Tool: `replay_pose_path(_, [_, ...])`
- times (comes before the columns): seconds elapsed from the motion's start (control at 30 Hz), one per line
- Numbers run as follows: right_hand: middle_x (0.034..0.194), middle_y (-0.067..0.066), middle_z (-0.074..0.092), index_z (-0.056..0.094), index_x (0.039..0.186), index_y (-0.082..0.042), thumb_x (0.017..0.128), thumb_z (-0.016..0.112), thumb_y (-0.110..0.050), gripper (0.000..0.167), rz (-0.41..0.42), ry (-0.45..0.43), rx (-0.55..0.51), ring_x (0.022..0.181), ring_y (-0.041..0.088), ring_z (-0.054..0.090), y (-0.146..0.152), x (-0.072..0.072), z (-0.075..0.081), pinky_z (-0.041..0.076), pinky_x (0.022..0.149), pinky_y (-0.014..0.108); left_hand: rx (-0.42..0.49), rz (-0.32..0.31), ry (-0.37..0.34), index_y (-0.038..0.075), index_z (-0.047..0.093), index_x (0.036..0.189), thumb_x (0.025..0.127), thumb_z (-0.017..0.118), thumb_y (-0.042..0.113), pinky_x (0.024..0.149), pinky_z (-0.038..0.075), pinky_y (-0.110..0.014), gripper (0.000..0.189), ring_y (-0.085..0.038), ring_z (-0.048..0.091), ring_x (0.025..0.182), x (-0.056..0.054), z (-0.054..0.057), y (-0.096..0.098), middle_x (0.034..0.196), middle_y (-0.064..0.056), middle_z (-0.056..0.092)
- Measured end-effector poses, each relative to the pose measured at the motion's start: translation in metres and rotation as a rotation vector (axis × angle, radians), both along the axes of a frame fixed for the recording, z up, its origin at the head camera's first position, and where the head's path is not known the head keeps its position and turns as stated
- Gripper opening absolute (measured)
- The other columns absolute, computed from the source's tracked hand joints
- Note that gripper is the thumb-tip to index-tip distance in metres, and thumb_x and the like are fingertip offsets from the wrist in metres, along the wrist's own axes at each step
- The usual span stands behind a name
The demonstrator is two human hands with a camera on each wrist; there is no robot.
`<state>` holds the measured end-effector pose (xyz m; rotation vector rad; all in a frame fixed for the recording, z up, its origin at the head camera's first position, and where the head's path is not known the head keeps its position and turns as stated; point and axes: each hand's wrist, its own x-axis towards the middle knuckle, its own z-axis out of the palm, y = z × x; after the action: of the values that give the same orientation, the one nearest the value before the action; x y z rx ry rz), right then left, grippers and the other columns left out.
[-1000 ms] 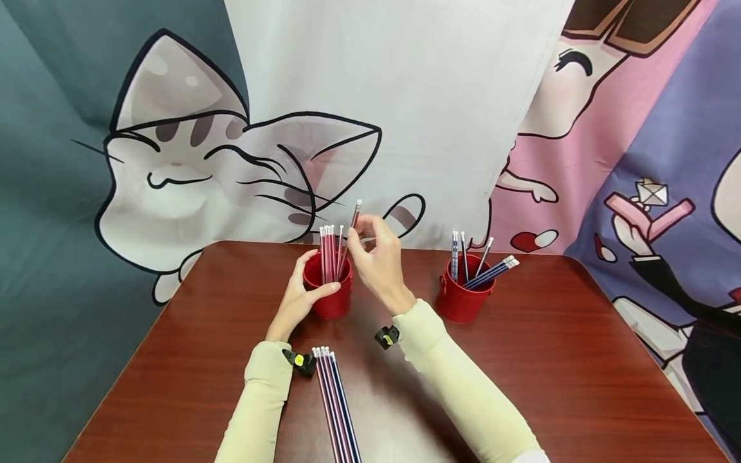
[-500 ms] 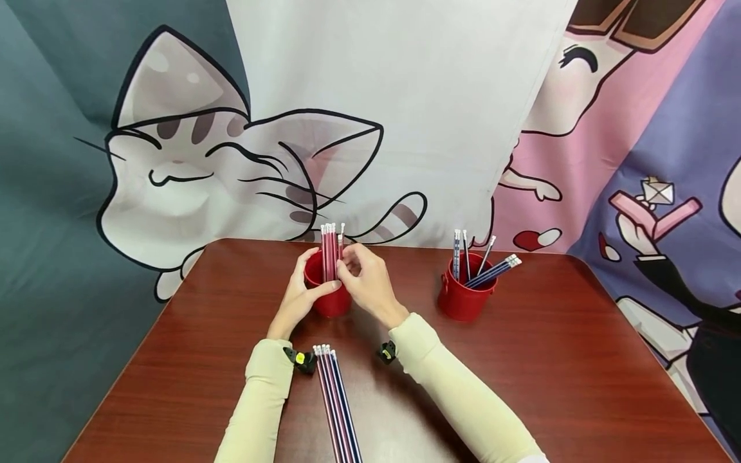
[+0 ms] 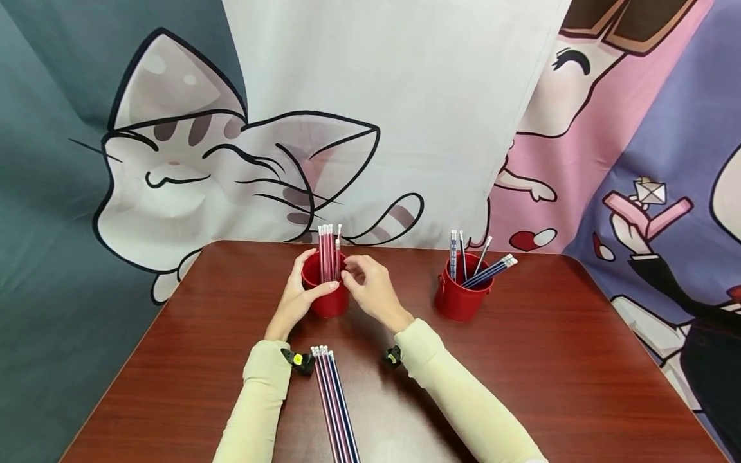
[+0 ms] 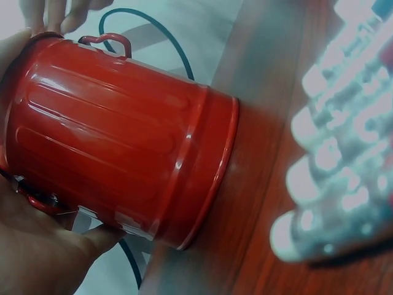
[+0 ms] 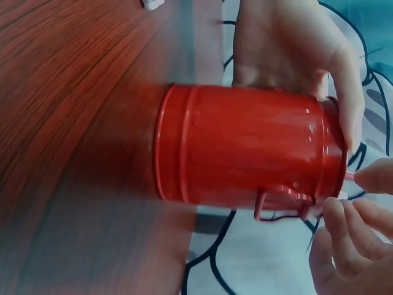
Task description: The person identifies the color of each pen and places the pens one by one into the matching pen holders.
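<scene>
My left hand point(image 3: 293, 297) grips the left red bucket point(image 3: 330, 306) from its left side, thumb across the front near the rim. In the left wrist view this bucket point(image 4: 110, 129) shows its ribbed wall and small side handles. Several red pencils point(image 3: 327, 254) stand upright in it, white eraser ends up. My right hand point(image 3: 376, 287) is at the bucket's right rim, beside the rightmost pencils, fingers loosely bent. In the right wrist view its fingertips point(image 5: 336, 212) are right at the rim, near a bit of pink pencil point(image 5: 349, 176).
A second red bucket point(image 3: 461, 303) stands to the right, holding several blue pencils point(image 3: 489, 271), some leaning out. In front lies a row of mixed red and blue pencils point(image 3: 334, 402) on the brown table point(image 3: 173, 386). A cartoon-printed cloth point(image 3: 370, 64) hangs behind the table.
My right hand lowered a red pencil into the left bucket; its fingers have since drawn slightly right, off that pencil. The left hand keeps its grip on the bucket.
</scene>
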<state>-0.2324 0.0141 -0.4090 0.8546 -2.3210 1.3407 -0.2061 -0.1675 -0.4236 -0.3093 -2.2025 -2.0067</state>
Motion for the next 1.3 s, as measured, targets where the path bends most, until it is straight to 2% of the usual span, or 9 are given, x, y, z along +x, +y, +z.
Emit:
replay_pose_path(0.23, [0.089, 0.001, 0.063, 0.062, 0.103, -0.007, 0.084, 0.062, -0.009, 0.019, -0.019, -0.061, 0.023, 0.076, 0.01, 0.058, 0.039, 0.01, 0.0, 0.053, 0.068, 0.029, -0.014, 0.01, -0.032, 0.014, 0.025, 0.141, 0.077, 0.072, 0.019, 0.098, 0.036, -0.051, 0.08, -0.031, 0.034, 0.125, 0.0, 0.0, 0.001, 0.136, -0.012, 0.038])
replay_pose_path(0.6, [0.084, 0.002, 0.066, 0.064, 0.096, -0.011, 0.083, 0.067, -0.014, 0.015, -0.148, -0.209, -0.018, 0.073, 0.013, 0.061, 0.121, 0.029, 0.006, 0.051, 0.065, 0.026, -0.024, 0.021, -0.045, 0.015, 0.024, 0.142, 0.078, 0.072, 0.019, 0.097, 0.037, -0.048, 0.08, -0.03, 0.033, 0.124, 0.002, -0.001, -0.001, 0.137, -0.013, 0.037])
replay_pose_path(0.73, [0.071, 0.002, 0.062, 0.063, 0.084, -0.011, 0.082, 0.069, -0.019, 0.01, -0.339, -0.24, -0.072, 0.06, 0.01, 0.057, 0.15, 0.035, 0.007, 0.046, 0.055, 0.021, -0.03, 0.016, -0.043, 0.015, 0.024, 0.142, 0.078, 0.071, 0.019, 0.096, 0.038, -0.048, 0.08, -0.031, 0.033, 0.125, 0.002, -0.001, 0.0, 0.137, -0.013, 0.036])
replay_pose_path(0.83, [0.06, 0.002, 0.055, 0.059, 0.072, -0.01, 0.079, 0.071, -0.027, 0.023, -0.52, -0.26, -0.114, 0.052, 0.009, 0.049, 0.166, 0.039, 0.008, 0.039, 0.048, 0.022, -0.029, 0.014, -0.039, 0.014, 0.024, 0.142, 0.078, 0.071, 0.019, 0.096, 0.038, -0.048, 0.08, -0.031, 0.033, 0.125, 0.001, -0.001, 0.0, 0.137, -0.013, 0.037])
replay_pose_path(0.93, [0.057, 0.004, 0.048, 0.054, 0.067, -0.009, 0.077, 0.072, -0.038, 0.036, -0.647, -0.242, -0.122, 0.054, 0.013, 0.043, 0.176, 0.041, 0.008, 0.033, 0.048, 0.025, -0.029, 0.022, -0.033, 0.014, 0.024, 0.142, 0.078, 0.071, 0.018, 0.096, 0.038, -0.048, 0.08, -0.031, 0.034, 0.124, 0.002, 0.0, 0.0, 0.136, -0.013, 0.037])
replay_pose_path(1.03, [0.065, 0.006, 0.049, 0.051, 0.077, -0.008, 0.074, 0.073, -0.044, 0.042, -0.742, -0.216, -0.143, 0.062, 0.016, 0.044, 0.181, 0.038, 0.006, 0.034, 0.054, 0.028, -0.027, 0.023, -0.032, 0.014, 0.023, 0.142, 0.078, 0.071, 0.018, 0.096, 0.038, -0.049, 0.08, -0.031, 0.034, 0.124, 0.003, 0.001, 0.0, 0.136, -0.013, 0.037])
replay_pose_path(1.13, [0.09, 0.01, 0.05, 0.046, 0.099, -0.007, 0.071, 0.075, -0.045, 0.055, -0.79, -0.225, -0.193, 0.081, 0.019, 0.046, 0.186, 0.033, 0.0, 0.038, 0.068, 0.03, -0.028, 0.019, -0.032, 0.013, 0.023, 0.142, 0.078, 0.07, 0.018, 0.096, 0.038, -0.049, 0.08, -0.031, 0.034, 0.124, 0.003, 0.0, 0.0, 0.136, -0.014, 0.037])
replay_pose_path(1.2, [0.107, 0.012, 0.044, 0.038, 0.115, -0.008, 0.069, 0.076, -0.044, 0.07, -0.763, -0.258, -0.23, 0.094, 0.022, 0.044, 0.189, 0.028, -0.005, 0.038, 0.078, 0.033, -0.028, 0.018, -0.031, 0.013, 0.023, 0.142, 0.078, 0.07, 0.018, 0.096, 0.038, -0.048, 0.079, -0.031, 0.034, 0.124, 0.003, 0.0, 0.0, 0.136, -0.014, 0.038])
replay_pose_path(1.3, [0.124, 0.016, 0.035, 0.028, 0.13, -0.009, 0.069, 0.078, -0.041, 0.086, -0.667, -0.318, -0.251, 0.11, 0.026, 0.041, 0.194, 0.022, -0.013, 0.038, 0.091, 0.038, -0.023, 0.02, -0.032, 0.014, 0.025, 0.142, 0.078, 0.071, 0.018, 0.096, 0.038, -0.048, 0.079, -0.029, 0.035, 0.123, 0.003, -0.001, 0.0, 0.135, -0.013, 0.038])
